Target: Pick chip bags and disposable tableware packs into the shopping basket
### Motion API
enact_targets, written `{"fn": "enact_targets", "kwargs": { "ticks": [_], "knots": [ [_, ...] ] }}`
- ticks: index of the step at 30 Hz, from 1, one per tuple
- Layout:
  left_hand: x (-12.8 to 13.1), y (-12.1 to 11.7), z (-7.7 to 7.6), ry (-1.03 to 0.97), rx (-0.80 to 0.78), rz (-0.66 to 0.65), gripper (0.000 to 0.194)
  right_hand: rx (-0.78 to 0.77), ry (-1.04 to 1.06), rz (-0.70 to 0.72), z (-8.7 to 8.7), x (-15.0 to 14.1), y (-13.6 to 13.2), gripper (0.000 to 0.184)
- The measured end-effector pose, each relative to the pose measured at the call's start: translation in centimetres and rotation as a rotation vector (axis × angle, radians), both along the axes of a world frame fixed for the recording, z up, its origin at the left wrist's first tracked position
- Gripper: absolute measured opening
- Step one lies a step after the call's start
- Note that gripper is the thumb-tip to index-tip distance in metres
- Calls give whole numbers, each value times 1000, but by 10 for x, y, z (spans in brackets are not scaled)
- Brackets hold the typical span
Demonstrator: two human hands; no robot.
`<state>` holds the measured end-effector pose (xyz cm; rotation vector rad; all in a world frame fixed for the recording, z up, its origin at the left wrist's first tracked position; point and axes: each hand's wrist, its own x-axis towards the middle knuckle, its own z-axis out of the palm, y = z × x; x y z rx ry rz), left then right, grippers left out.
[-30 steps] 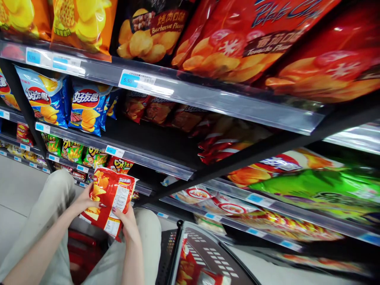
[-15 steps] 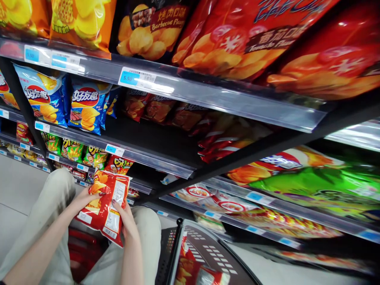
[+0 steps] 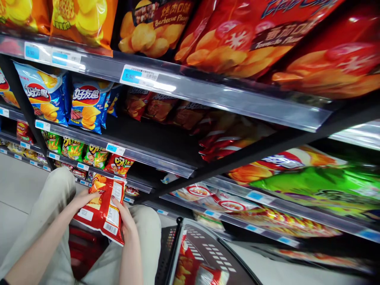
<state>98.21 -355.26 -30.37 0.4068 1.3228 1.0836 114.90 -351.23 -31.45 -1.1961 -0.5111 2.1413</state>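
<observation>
A red bag of chips (image 3: 103, 213) is held between my two hands above my lap, its printed back with a barcode and white text panels facing up. My left hand (image 3: 84, 200) grips its left side, thumb on top and the other fingers hidden beneath. My right hand (image 3: 126, 217) holds the right edge with the thumb on the front. Just beyond the bag, green bags of snacks (image 3: 72, 148) and a red snack bag (image 3: 119, 164) stand on a low shelf.
A dark shopping basket (image 3: 213, 253) with red chip bags (image 3: 187, 265) in it is at my right knee. Blue chip bags (image 3: 87, 103) stand on the middle shelf. An upper shelf edge (image 3: 192, 93) juts out, with large red bags (image 3: 237, 43) above. Green bags (image 3: 320, 188) lie at right.
The chip bag has tilted slightly and its top edge has dropped a little, with the barcode now more visible. Both hands keep their hold. The view has shifted slightly.
</observation>
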Motion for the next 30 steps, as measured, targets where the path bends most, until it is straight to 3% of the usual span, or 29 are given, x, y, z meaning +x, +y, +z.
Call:
{"fn": "enact_targets", "kwargs": {
  "ticks": [7, 17, 30],
  "knots": [
    [1, 5, 2, 90, 115, 89, 51, 95, 73, 49, 3, 0, 1, 80],
    [-2, 7, 0, 266, 312, 133, 58, 339, 102, 23, -1, 5, 2, 62],
    [-1, 6, -3, 275, 461, 85, 70, 397, 84, -1, -5, 11, 3, 63]
  ]
}}
